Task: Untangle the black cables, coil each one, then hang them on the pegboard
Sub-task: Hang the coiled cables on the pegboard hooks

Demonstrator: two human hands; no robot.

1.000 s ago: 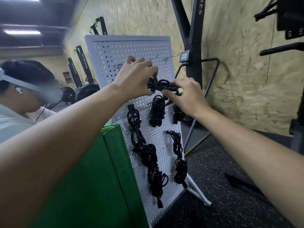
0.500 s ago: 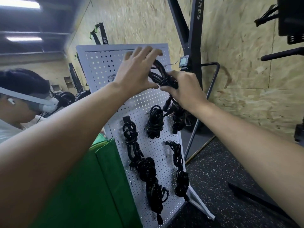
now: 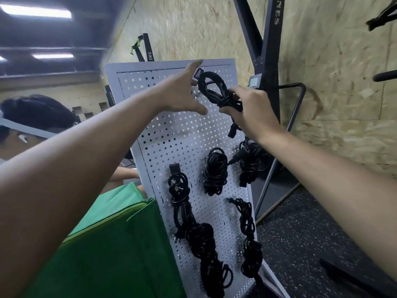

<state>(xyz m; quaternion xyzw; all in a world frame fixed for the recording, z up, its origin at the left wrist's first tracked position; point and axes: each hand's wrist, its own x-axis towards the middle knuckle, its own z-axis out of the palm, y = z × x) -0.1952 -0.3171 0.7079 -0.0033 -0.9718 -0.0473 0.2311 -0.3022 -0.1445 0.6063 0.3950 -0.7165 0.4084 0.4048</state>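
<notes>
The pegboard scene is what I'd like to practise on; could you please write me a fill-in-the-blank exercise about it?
1. The hand gripping the coiled cable is the person's ____ one.
2. That cable is held near the ____ edge of the pegboard.
3. The fabric box beside the pegboard is ____ in colour.
4. The left hand, fingers straight and spread, is ____, not shut.
Missing words: right; top; green; open.

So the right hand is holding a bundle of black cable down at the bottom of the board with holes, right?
Not the bottom. The head view shows the right hand gripping the cable bundle up near the top of the board; the other bundles hang lower down.
</notes>
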